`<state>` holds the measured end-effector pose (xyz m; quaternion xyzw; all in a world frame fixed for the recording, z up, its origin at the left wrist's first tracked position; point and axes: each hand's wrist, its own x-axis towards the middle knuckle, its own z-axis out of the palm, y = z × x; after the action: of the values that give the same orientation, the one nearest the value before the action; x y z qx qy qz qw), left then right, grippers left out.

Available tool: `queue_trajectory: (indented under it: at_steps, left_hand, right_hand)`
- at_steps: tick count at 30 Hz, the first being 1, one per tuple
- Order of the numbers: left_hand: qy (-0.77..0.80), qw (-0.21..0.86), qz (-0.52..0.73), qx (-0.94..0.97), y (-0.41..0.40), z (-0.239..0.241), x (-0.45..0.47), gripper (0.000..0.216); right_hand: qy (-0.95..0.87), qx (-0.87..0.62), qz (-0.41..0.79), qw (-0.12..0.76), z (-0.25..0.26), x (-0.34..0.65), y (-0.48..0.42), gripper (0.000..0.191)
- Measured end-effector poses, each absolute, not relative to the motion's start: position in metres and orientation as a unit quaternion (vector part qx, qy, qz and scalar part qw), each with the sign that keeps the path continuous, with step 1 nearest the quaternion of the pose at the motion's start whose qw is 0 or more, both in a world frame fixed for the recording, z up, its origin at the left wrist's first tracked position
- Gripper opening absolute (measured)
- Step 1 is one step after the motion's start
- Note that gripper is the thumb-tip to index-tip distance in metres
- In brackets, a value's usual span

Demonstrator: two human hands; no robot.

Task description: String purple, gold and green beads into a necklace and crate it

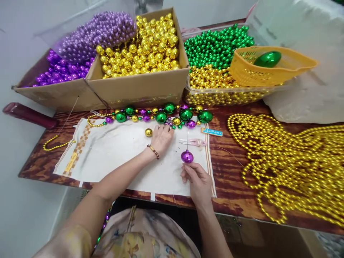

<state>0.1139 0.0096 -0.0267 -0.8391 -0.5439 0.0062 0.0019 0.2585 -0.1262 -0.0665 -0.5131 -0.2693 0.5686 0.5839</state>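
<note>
My right hand (200, 182) is closed in a pinch just below a large shiny purple bead (187, 156). A thin upright needle (187, 139) sticks up out of this bead; its lower end is hidden by my fingers. My left hand (162, 138) lies on the white cloth (118, 154), fingers curled together against small purple and green beads; what the fingertips hold is hidden. Beside it rests a single gold bead (148, 132). Pink thread snips (197, 142) lie between my hands and the cloth's right edge. Strung green, purple and gold beads (161, 117) run along the cloth's far edge.
Behind stand a cardboard box (139, 84) of purple and gold beads, a clear tub (228, 94) of green and gold ones, and a yellow basket (255, 73). Gold bead strands (301, 168) cover the right side. A blue-labelled strip (212, 132) lies near the cloth's right edge.
</note>
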Motion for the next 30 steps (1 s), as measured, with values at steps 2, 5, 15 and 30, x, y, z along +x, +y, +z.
queue_trajectory:
  at_steps: [2,5,15,30]
  left_hand:
    - [-0.55,0.003,-0.009,-0.835,0.009,-0.024,0.112,0.024]
    - [-0.547,0.016,-0.059,-0.835,0.017,-0.006,0.108,0.024]
    - [-0.438,0.034,-0.212,-0.873,0.149,0.068,0.178,0.029]
    - [-0.522,-0.119,-0.047,-0.843,0.205,0.077,0.235,0.021]
  right_hand:
    - [-0.257,-0.508,0.575,0.588,-0.066,0.259,-0.127,0.018]
    - [-0.24,-0.498,0.585,0.594,-0.063,0.258,-0.128,0.018]
    - [-0.219,-0.502,0.611,0.572,-0.062,0.263,-0.125,0.023]
    - [-0.132,-0.425,0.68,0.582,-0.053,0.277,-0.121,0.023]
